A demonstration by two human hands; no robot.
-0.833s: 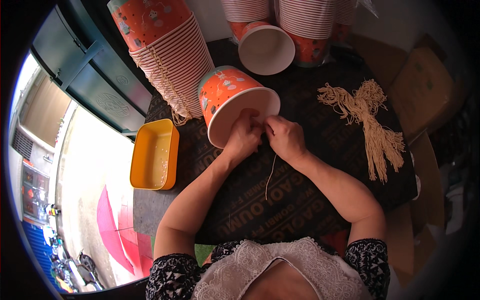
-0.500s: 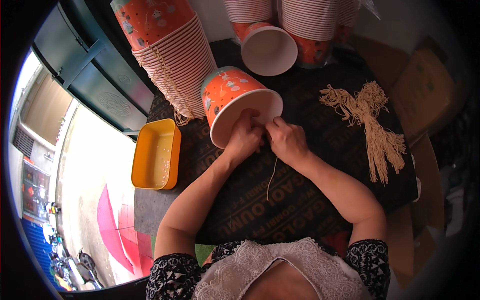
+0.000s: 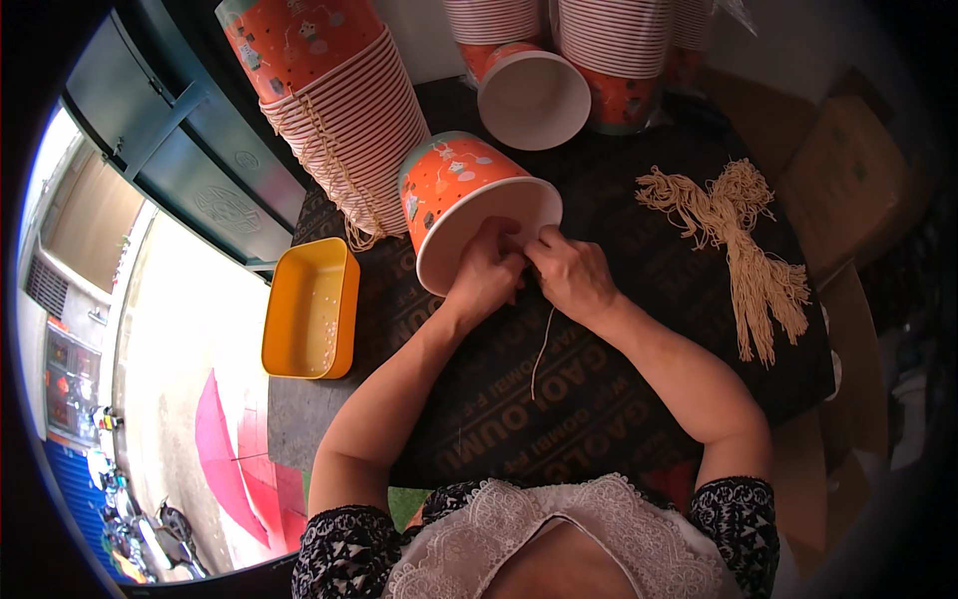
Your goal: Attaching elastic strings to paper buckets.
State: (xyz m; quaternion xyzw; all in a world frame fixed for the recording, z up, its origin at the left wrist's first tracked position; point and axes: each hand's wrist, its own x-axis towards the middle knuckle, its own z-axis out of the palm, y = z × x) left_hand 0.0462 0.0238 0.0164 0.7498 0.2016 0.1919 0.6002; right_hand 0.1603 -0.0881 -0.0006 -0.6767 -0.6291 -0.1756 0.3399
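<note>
An orange paper bucket [image 3: 451, 188] with a white inside lies tilted on its side on the dark table cover [image 3: 559, 419], its mouth facing me. My left hand [image 3: 486, 277] grips the bucket's near rim, fingers curled into the mouth. My right hand [image 3: 571, 275] pinches a thin beige string [image 3: 542, 351] at the same rim, right against my left hand. The string hangs down toward me from between the hands.
A bundle of beige strings [image 3: 738, 240] lies to the right. A tall stack of orange buckets [image 3: 334, 105] leans at the back left, more stacks [image 3: 609, 50] and one open bucket [image 3: 534, 98] stand behind. A yellow plastic tray [image 3: 309, 309] sits at the left table edge.
Both hands stay at the bucket's rim with only small finger movements. The bucket has shifted very slightly.
</note>
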